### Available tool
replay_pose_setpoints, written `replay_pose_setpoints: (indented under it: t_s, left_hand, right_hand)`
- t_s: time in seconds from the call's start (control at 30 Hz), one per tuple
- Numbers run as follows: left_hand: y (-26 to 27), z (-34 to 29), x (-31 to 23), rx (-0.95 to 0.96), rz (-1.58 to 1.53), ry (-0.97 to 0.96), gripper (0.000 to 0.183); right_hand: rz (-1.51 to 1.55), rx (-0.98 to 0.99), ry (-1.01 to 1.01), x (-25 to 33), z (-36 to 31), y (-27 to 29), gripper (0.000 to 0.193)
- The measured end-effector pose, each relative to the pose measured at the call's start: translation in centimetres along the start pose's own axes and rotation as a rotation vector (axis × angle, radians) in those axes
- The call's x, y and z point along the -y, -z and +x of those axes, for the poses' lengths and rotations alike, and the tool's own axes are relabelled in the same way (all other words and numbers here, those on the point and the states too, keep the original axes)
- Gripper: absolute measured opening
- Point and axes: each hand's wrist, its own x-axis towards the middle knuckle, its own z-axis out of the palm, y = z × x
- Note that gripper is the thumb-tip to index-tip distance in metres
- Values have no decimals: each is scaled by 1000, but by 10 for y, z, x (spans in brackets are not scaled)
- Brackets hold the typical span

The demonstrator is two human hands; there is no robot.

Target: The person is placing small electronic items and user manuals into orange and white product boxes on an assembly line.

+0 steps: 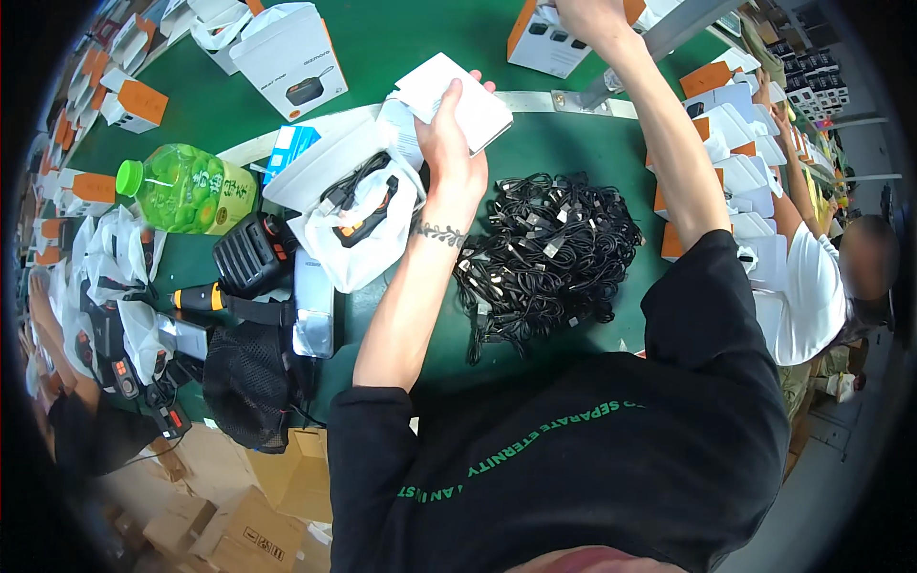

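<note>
My left hand point(444, 134) is closed on a stack of white booklets point(470, 103), thumb across the top. Just under its wrist stands an opened white box point(303, 172) holding a coiled black cable point(351, 186) and a black and orange device in a white plastic bag point(349, 258). My right hand point(597, 21) reaches far forward beside a white and orange box point(544, 43); its fingers run past the picture's upper edge, so their grip is hidden. Between my arms lies a big heap of black cables point(554, 253) on the green table point(573, 143).
A green-capped bottle point(196, 191), a black handheld radio point(250, 253) and a black mesh pouch point(246, 382) crowd the left. A metal post point(659, 43) rises by my right arm. Open boxes point(735, 172) line the right, where a co-worker point(812, 277) sits. Cartons point(248, 535) stand below left.
</note>
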Motion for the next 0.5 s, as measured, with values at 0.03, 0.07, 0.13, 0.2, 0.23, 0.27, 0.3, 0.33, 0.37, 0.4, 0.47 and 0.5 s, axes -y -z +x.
replay_pose_setpoints:
  t_s: [0.03, 0.07, 0.13, 0.2, 0.23, 0.27, 0.3, 0.33, 0.37, 0.4, 0.47, 0.5]
  left_hand:
    - [3, 4, 2, 2, 2, -16, 44]
    - [4, 6, 1, 1, 4, -33, 43]
    - [5, 6, 4, -6, 5, -23, 43]
    - [5, 4, 1, -17, 8, -21, 43]
    - [5, 5, -1, -4, 12, -21, 43]
    - [2, 4, -1, 16, 13, -19, 44]
    - [-1, 3, 1, 29, 12, -12, 44]
    - [-3, 2, 3, 24, 6, 12, 44]
    - [1, 4, 0, 3, 2, 15, 44]
    - [3, 4, -2, 2, 1, 2, 44]
    - [2, 3, -4, 9, 13, -27, 43]
    - [0, 1, -3, 13, 13, -28, 43]
  right_hand:
    - [-35, 16, 20, -5, -1, -9, 19]
    - [-37, 21, 19, -3, 0, -7, 19]
    - [68, 150, -21, -1, 3, -2, 20]
    - [93, 181, -10, 0, 6, 0, 22]
    - [118, 208, 0, 0, 8, 1, 23]
    - [112, 208, -3, -7, 9, -6, 23]
    - [124, 193, -18, -15, 12, -18, 24]
    - [135, 176, -33, -26, 13, -28, 24]
    - [142, 168, -23, -16, 13, -21, 24]
    - [239, 224, -54, -6, 4, -5, 24]
    - [338, 231, -21, 4, -2, 4, 26]
    - [336, 227, -22, 2, -3, 4, 26]
